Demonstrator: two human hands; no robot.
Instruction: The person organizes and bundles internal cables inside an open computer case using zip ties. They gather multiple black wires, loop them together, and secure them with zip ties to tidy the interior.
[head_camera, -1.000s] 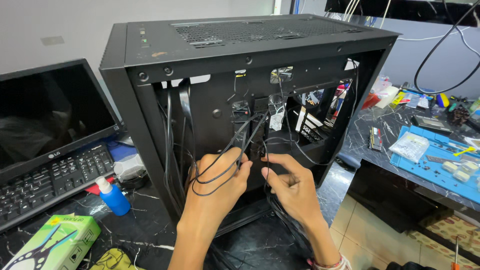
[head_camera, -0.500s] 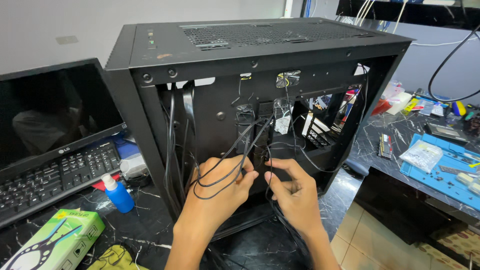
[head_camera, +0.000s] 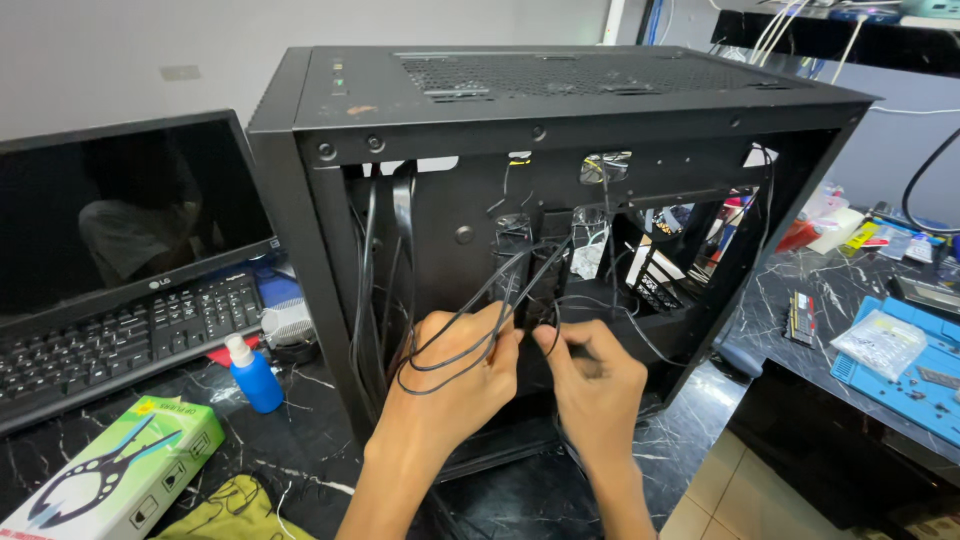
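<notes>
A black computer case (head_camera: 560, 110) stands open-sided on the dark marble table, with thin black cables (head_camera: 520, 275) hanging inside its back panel. My left hand (head_camera: 455, 375) grips a looped bundle of those cables in front of the case's lower middle. My right hand (head_camera: 600, 385) is just to the right of it, its fingertips pinching a cable end close to the left hand's fingers. Flat black cables (head_camera: 385, 260) run down the left inner edge of the case.
A black monitor (head_camera: 120, 210) and keyboard (head_camera: 110, 335) sit at the left. A blue bottle with a white cap (head_camera: 252, 372), a green-and-white box (head_camera: 110, 480) and a yellow cloth (head_camera: 215, 510) lie at the front left. A blue mat (head_camera: 915, 375) with small parts is on the right bench.
The view has shifted slightly left and down. Both hands stay at the cables, and my right hand has moved closer to the left hand.
</notes>
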